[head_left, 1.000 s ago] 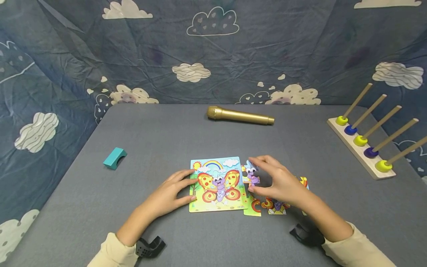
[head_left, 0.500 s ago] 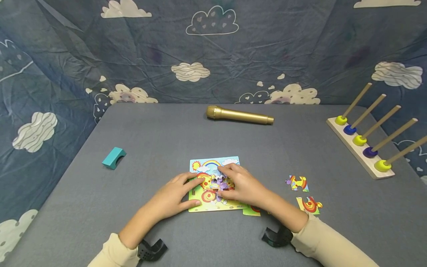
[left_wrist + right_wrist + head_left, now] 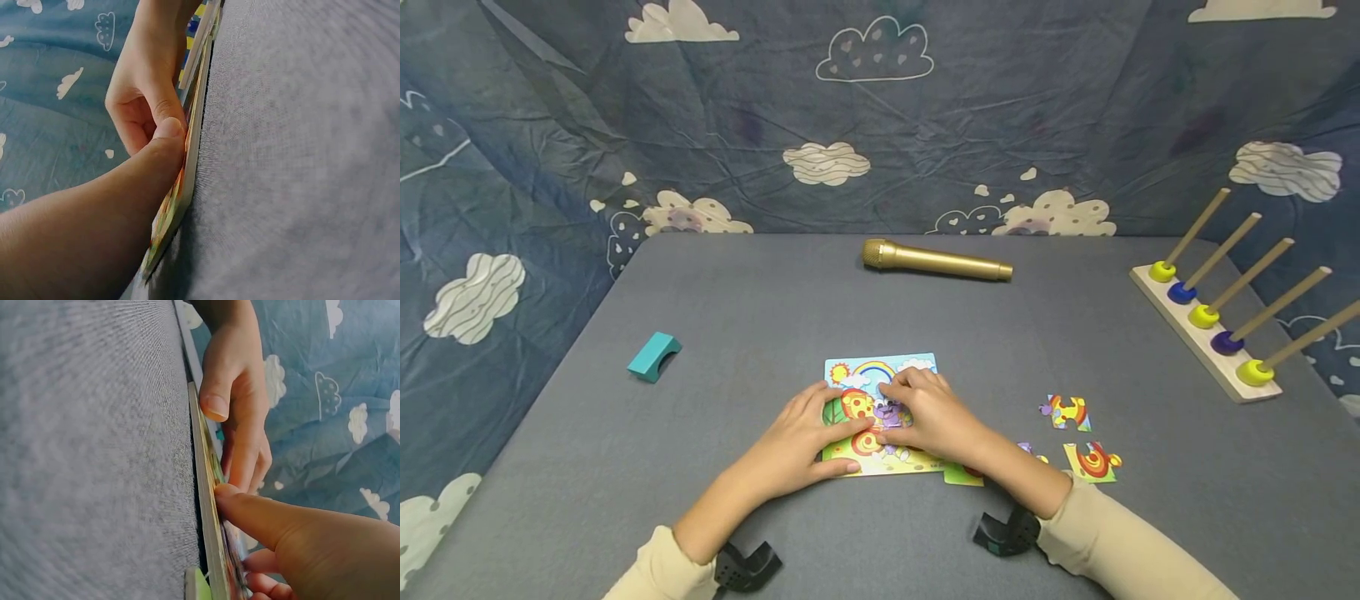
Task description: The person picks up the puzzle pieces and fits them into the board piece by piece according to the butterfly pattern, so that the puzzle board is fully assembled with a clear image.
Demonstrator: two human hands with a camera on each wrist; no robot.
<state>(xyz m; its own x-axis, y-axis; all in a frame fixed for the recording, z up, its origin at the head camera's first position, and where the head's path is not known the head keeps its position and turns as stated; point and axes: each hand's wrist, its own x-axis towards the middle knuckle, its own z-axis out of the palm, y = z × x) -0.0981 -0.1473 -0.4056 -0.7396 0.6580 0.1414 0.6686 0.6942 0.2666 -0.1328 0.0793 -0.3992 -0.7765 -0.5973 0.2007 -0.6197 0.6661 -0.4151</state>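
Note:
A square butterfly jigsaw board (image 3: 868, 470) lies flat on the grey table. My left hand (image 3: 801, 437) rests along its left side, fingers spread and fairly straight, fingertips on the picture. Over the middle of the board, my right hand (image 3: 940, 421) pinches a puzzle piece (image 3: 887, 413) with the purple butterfly face, between thumb and fingers. Both hands' fingertips nearly meet there. In the right wrist view the right thumb (image 3: 234, 497) presses down at the board's face, close to the left fingers. The right hand covers the board's right part.
Two loose puzzle pieces, one (image 3: 1067, 412) behind the other (image 3: 1092, 462), lie to the right. Another (image 3: 966, 475) pokes out by the board's lower right corner, and one is partly hidden by the right forearm. Around stand a teal block (image 3: 655, 357), gold microphone (image 3: 936, 260) and peg stacker (image 3: 1202, 325).
My right hand has carried the face piece leftward from beside the board onto its middle, then held there. My left fingers have slid slightly further in over the board.

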